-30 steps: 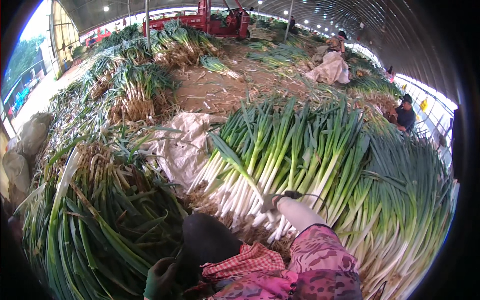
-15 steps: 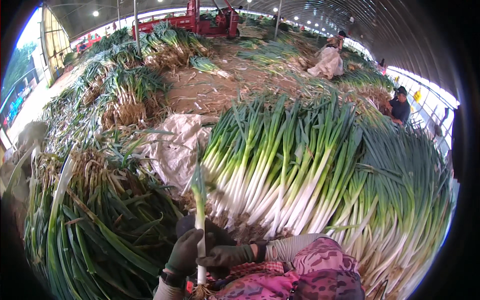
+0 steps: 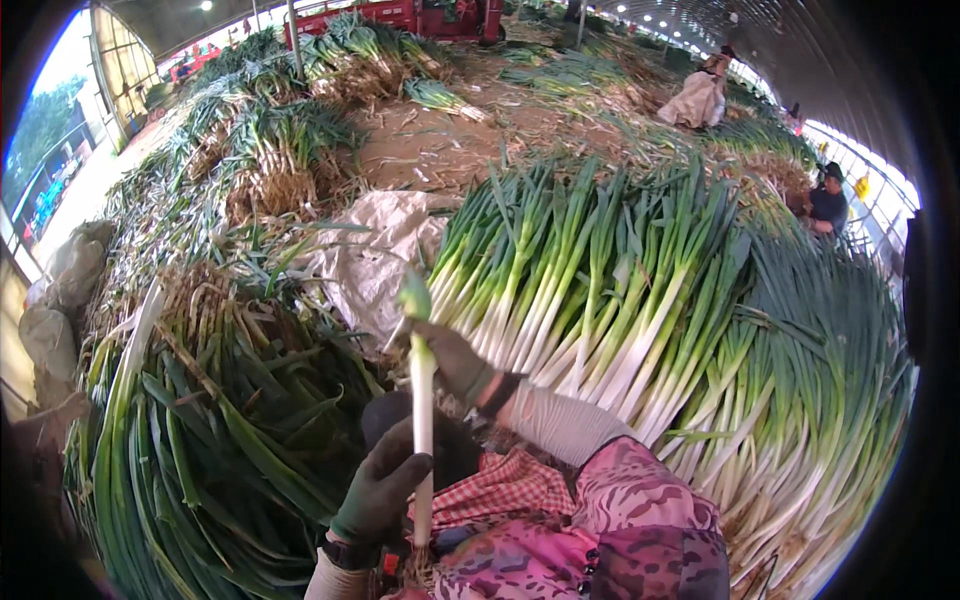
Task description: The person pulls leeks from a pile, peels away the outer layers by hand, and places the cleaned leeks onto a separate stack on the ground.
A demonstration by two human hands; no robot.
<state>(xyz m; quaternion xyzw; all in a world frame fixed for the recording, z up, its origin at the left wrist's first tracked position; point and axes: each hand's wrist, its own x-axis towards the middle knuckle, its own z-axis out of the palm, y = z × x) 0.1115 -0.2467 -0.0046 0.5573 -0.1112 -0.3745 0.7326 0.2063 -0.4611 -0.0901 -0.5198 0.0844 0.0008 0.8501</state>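
Upright in front of my body stands a single green onion [image 3: 423, 440], white along its stalk with roots at the bottom. My left hand [image 3: 385, 480], in a dark glove, is closed around its lower stalk. Higher up, my right hand [image 3: 452, 362], also gloved, has its fingers closed at the green part near the top; the leaf tip is blurred. Just beyond my right hand lies a long row of green onions [image 3: 570, 290] with pale stalks and green tops. To my left is a heap of untidy green onions [image 3: 220, 440], leaves toward me.
A pale crumpled sack [image 3: 375, 265] lies beyond my hands. Rooty onion bundles [image 3: 285, 160] stand on the brown floor [image 3: 430, 145] behind it. A red vehicle [image 3: 400, 18] is at the back. One person [image 3: 828, 200] works at right, another [image 3: 705, 90] farther off.
My right hand has moved up the onion from the lower stalk to its green top. My left hand still grips the stalk, slightly lower in it. The whole view has shifted a little.
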